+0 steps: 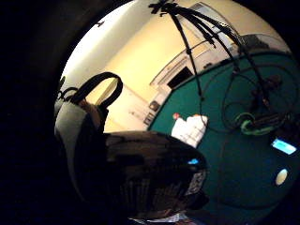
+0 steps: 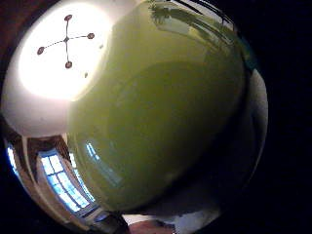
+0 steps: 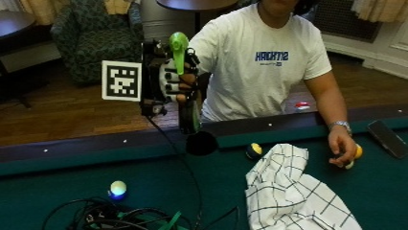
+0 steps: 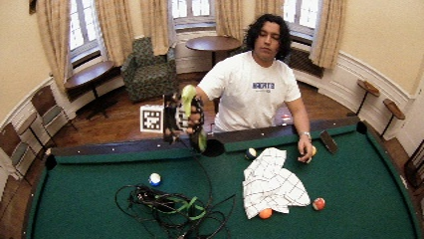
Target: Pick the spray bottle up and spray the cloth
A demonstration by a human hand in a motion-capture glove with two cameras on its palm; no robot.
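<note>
Green felt covers the pool table (image 3: 57,187), which stands in a room with curtained windows, an armchair and small side tables. On it lie a few balls, a tangle of cables (image 4: 165,209) and the checked cloth (image 3: 290,191). Picking up looks done: the right hand (image 3: 172,81) has its fingers curled round the green bottle (image 3: 180,52), raised near the table's rail, well apart from the cloth. Spraying is, I judge, still left.
</note>
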